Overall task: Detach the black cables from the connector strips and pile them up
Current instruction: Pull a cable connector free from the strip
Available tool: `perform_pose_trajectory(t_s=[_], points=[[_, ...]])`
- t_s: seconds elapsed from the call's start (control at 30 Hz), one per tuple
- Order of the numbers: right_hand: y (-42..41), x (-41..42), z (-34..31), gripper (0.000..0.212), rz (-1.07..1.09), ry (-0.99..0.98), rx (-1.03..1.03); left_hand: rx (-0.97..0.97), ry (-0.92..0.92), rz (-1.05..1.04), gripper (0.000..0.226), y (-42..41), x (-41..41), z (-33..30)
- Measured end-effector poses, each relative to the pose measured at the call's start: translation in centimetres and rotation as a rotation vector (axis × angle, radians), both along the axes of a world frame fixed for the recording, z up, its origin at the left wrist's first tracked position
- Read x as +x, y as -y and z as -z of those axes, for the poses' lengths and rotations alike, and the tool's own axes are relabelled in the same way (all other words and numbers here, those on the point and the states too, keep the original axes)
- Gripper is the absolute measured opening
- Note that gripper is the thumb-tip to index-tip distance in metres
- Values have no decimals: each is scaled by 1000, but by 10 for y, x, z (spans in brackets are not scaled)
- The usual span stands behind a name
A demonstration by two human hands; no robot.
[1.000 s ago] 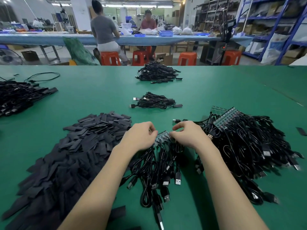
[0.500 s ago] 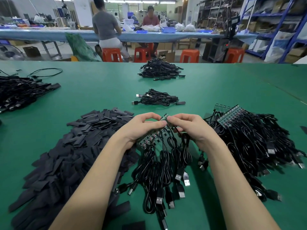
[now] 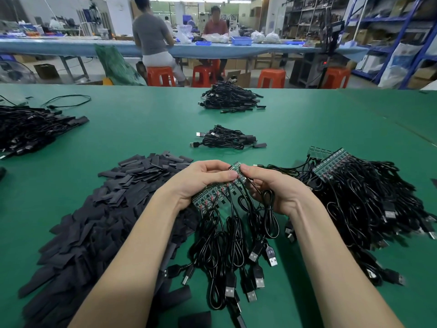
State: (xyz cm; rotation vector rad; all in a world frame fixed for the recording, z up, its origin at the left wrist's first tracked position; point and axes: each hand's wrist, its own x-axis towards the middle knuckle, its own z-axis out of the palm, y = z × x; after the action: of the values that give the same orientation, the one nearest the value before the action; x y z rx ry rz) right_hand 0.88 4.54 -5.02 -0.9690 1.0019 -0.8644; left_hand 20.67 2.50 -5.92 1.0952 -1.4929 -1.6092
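1. The left hand [image 3: 201, 179] gripped the strip [image 3: 218, 189], held up over the table [image 3: 142, 129]. The right hand [image 3: 276, 188] pinched the strip's far end, apparently with one cable [image 3: 268, 209] looped in its palm, though its fingers hid the joint.
2. The other cables [image 3: 227, 247] hung from the strip, plugs resting on the table.
3. Risk: I judged that a sharp snap could crack the board off-line or tear a wire from its solder, and the dangling loops could tangle and drag neighbours.
4. Against half a second before, both hands sat slightly higher, and the far end stood more clearly between the fingertips.
5. The detached pile [image 3: 225, 139] lay beyond the hands.
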Motion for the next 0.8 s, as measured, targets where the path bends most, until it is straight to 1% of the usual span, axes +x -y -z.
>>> perform_pose_trajectory(t_s=[0.17,0.3,0.37,0.43,0.5,0.57,0.63,0.67,0.7,0.73,0.8], points=[[-1,1,-1,9,13,-15,41,-91,20,2,32,0,3,-2],[-4,6,-1,16,40,-4,82,-115,-42,54,20,2,2,0],[-4,6,-5,14,47,-15,55,-112,-49,55,24,3,1,2],[-2,0,-12,16,75,-59,-39,-119,-15,10,25,4,1,5],[-1,-9,-22,21,145,-86,-135,-156,85,-63,23,6,0,10],[-1,-19,-32,29,195,-101,-202,-241,273,-128,20,8,-2,13],[-3,-22,-38,26,197,-104,-222,-364,475,-178,23,9,-7,14],[-3,-20,-39,24,202,-102,-222,-425,521,-224,24,7,-12,12],[-4,-17,-38,21,228,-108,-218,-469,505,-278,23,5,-17,9],[-4,-13,-36,20,273,-123,-210,-474,416,-326,21,3,-24,7],[-3,-6,-30,18,373,-153,-192,-348,116,-343,18,-2,-39,1]])
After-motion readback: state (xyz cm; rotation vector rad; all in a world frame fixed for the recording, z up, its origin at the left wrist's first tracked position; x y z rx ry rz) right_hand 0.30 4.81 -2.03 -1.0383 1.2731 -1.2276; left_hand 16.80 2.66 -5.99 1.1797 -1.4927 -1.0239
